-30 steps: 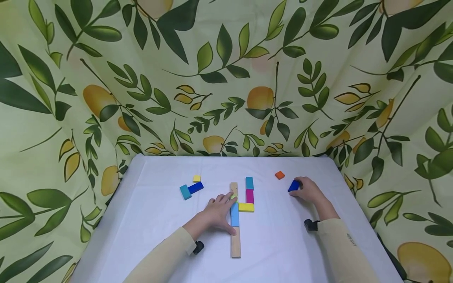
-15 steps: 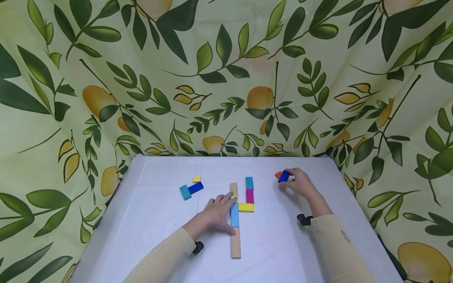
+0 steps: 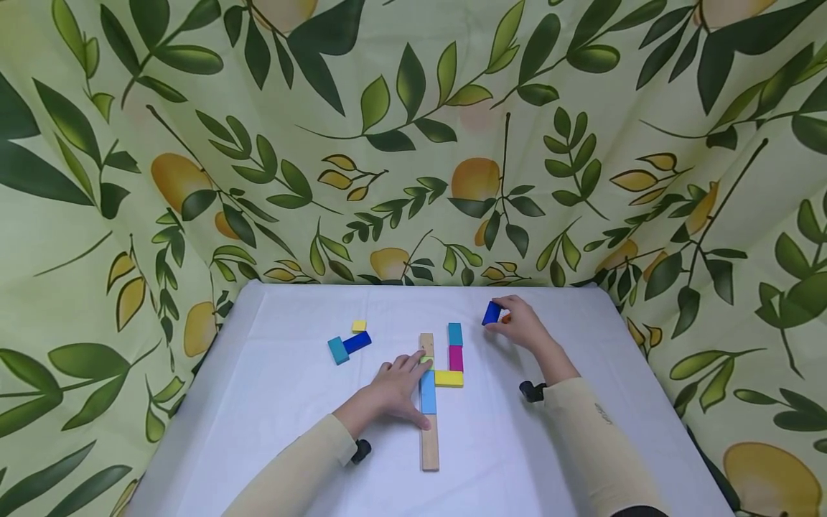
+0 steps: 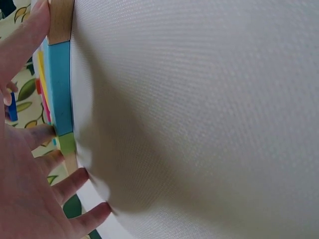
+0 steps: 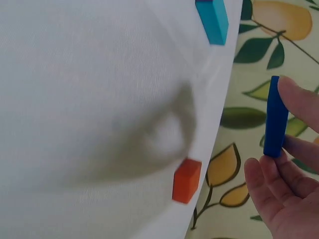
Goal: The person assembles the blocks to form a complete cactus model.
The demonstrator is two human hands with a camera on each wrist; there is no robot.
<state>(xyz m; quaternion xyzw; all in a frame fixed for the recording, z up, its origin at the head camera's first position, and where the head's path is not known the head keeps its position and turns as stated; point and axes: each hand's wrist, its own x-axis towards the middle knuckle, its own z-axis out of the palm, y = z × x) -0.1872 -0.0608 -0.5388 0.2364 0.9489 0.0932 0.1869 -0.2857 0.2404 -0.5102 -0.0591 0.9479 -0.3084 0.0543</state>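
Observation:
My right hand (image 3: 526,329) pinches a dark blue block (image 5: 275,119) between thumb and fingers, raised above the table toward its far side. Below it an orange block (image 5: 186,181) lies on the cloth, mostly covered by the hand in the head view. With fingers spread, my left hand (image 3: 395,393) rests along a row of blocks: a plain wooden block (image 3: 430,449) at the near end, a light blue block (image 3: 428,395), a green block (image 4: 67,143) and another wooden block (image 3: 426,342). A yellow block (image 3: 449,379) juts right, joining magenta (image 3: 456,358) and teal blocks (image 3: 455,333).
On the left of the white-covered table (image 3: 258,431) lie a second teal block (image 3: 338,351), a dark blue block (image 3: 358,342) and a small yellow block (image 3: 359,327). A leaf-patterned curtain (image 3: 413,158) hangs behind the table and at both sides.
My right hand has carried the dark blue block leftward and farther back, passing over the orange block. The left hand has stayed on the row.

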